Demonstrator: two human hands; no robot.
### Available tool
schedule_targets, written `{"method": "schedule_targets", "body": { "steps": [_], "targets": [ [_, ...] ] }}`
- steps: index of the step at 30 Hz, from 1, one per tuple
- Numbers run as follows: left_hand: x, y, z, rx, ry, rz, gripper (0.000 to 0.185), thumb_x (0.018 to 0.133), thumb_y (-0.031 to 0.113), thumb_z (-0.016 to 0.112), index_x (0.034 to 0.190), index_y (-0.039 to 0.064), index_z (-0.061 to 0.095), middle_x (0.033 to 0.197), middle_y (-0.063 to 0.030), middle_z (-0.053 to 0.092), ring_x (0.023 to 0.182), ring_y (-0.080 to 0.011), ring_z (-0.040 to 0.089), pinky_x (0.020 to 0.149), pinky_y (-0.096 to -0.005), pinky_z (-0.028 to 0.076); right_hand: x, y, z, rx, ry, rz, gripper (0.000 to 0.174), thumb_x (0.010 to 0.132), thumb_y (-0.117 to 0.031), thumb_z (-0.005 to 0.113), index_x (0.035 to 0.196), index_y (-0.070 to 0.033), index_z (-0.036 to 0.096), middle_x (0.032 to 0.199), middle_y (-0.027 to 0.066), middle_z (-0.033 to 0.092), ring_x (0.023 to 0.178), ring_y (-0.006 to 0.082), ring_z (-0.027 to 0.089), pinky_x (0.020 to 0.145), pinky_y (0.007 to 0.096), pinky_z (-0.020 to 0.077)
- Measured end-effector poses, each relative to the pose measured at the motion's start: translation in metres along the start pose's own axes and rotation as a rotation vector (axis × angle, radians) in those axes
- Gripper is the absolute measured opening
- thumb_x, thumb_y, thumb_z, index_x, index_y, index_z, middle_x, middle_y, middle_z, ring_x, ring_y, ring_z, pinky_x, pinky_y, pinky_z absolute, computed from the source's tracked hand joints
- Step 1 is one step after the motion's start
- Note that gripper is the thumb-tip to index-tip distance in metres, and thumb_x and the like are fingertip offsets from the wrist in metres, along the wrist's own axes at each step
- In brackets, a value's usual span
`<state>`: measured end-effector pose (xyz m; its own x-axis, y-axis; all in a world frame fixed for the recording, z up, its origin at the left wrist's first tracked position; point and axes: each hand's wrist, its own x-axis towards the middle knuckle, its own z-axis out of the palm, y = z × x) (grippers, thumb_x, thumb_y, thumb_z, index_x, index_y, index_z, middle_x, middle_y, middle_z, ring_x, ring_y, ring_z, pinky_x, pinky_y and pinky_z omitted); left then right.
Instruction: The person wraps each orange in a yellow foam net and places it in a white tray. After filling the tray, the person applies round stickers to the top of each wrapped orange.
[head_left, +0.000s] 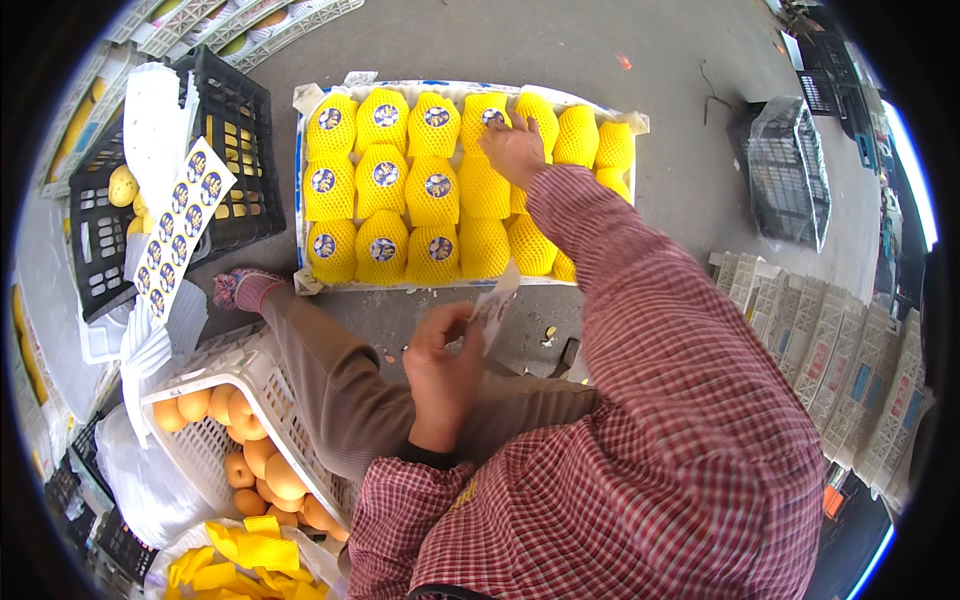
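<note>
A shallow crate (298, 217) holds rows of fruit wrapped in yellow foam nets (382, 180). Round dark blue stickers (438, 185) mark the wrapped fruit in the left three columns. At the top of the fourth column, my right hand (514, 146) has its fingertips on a blue sticker (492, 116); the contact is partly hidden by the fingers. My left hand (446, 360) pinches a strip of sticker sheet (495, 307) below the crate's near edge. The sleeve of my right arm covers part of the crate's lower right.
A sheet of round stickers (180, 225) lies over a black plastic crate (255, 150) at left. Below it, a white plastic basket (262, 375) holds orange-coloured fruit (285, 476), beside a bag of yellow foam nets (259, 551). Stacked pale crates (825, 367) stand right.
</note>
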<state>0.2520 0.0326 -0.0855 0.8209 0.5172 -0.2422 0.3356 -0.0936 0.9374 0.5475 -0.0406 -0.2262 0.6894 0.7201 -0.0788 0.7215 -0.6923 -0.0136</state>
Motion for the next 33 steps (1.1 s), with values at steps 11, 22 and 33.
{"method": "schedule_targets", "body": {
  "steps": [11,22,33],
  "targets": [
    [-0.001,0.008,-0.016,-1.022,0.274,-0.305,0.028,0.091,0.005,0.072,0.116,0.002,0.061,0.111,-0.0073,0.069,0.096,-0.0164,0.067,0.083,-0.0313,0.055,-0.123,-0.089,-0.140,1.684,-0.562,0.082,0.035,0.100,-0.029,0.063,0.117,0.001,0.067,0.099,0.0011,0.070,0.087,0.0060,0.062,0.077,0.0242,0.0506],
    [-0.016,-0.006,-0.026,-1.052,0.305,-0.205,0.030,0.091,0.005,0.072,0.119,-0.001,0.063,0.110,-0.0078,0.070,0.094,-0.0161,0.067,0.086,-0.0312,0.054,-0.140,-0.133,-0.149,0.896,0.337,-0.492,0.024,0.081,-0.020,0.077,0.102,-0.012,0.073,0.090,0.0040,0.066,0.091,0.0270,0.061,0.081,0.0365,0.0491],
    [-0.011,-0.016,-0.024,-0.932,0.153,-0.225,0.031,0.089,0.002,0.072,0.119,-0.001,0.065,0.110,-0.0075,0.070,0.097,-0.0157,0.067,0.087,-0.0297,0.052,-0.137,-0.117,-0.138,1.242,0.053,-0.356,0.015,0.087,-0.017,0.075,0.095,-0.005,0.072,0.088,0.0081,0.070,0.084,0.0256,0.066,0.074,0.0341,0.0520]
  ]
}}
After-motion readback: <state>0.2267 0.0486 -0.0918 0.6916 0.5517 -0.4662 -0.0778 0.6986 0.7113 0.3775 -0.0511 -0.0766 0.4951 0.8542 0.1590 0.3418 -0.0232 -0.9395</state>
